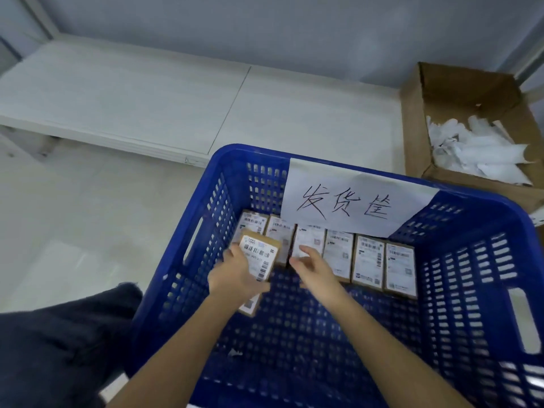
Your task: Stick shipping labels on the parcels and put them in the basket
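Parcels [338, 254] line the basket's [471, 290] far wall (sign [353, 198] above them); carton [459, 92] sits behind, right; shelf [147, 98] behind, left.

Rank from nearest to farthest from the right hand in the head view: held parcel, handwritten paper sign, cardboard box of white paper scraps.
From the right hand:
1. Held parcel, just left, in the left hand.
2. Handwritten paper sign, on the basket's far wall.
3. Cardboard box, outside, far right.

White paper sign [353, 198] on the blue basket's [459, 260] far wall reads 发货筐, handwritten; parcel labels [259, 254] show barcodes, print too blurred to read.
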`<action>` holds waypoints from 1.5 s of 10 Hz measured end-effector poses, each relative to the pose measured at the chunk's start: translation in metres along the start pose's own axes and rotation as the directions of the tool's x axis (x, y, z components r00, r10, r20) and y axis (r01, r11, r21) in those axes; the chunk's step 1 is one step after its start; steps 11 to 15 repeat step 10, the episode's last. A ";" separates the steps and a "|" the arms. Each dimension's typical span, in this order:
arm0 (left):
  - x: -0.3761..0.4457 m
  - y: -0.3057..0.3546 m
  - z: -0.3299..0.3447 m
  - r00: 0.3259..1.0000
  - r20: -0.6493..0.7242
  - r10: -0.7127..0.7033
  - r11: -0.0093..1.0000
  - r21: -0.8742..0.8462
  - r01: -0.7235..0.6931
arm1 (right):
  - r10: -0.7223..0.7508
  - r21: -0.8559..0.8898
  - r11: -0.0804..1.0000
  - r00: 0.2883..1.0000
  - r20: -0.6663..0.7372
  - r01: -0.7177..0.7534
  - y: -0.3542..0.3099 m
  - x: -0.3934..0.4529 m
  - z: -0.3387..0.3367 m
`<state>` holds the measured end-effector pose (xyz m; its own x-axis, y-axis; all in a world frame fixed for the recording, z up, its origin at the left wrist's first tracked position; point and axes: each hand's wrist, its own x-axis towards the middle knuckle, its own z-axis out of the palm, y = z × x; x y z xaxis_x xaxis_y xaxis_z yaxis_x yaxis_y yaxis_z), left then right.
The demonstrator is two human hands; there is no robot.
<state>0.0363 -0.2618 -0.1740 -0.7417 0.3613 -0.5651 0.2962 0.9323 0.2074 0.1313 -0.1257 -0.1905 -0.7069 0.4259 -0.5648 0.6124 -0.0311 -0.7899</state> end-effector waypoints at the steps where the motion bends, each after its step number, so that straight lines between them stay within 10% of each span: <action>1: 0.019 -0.024 0.028 0.994 0.079 -0.079 0.997 0.000 0.079 | 0.089 -0.060 0.995 0.994 0.069 -0.085 0.033 0.006 0.026; 6: 0.065 -0.070 0.121 0.939 0.191 -0.286 0.951 -0.067 0.303 | 0.262 -0.401 0.910 0.896 0.360 -0.106 0.115 0.038 0.123; 15: 0.044 -0.060 0.095 0.911 0.193 -0.363 0.931 0.034 0.364 | 0.426 -0.352 0.875 0.875 0.231 -0.333 0.101 0.024 0.041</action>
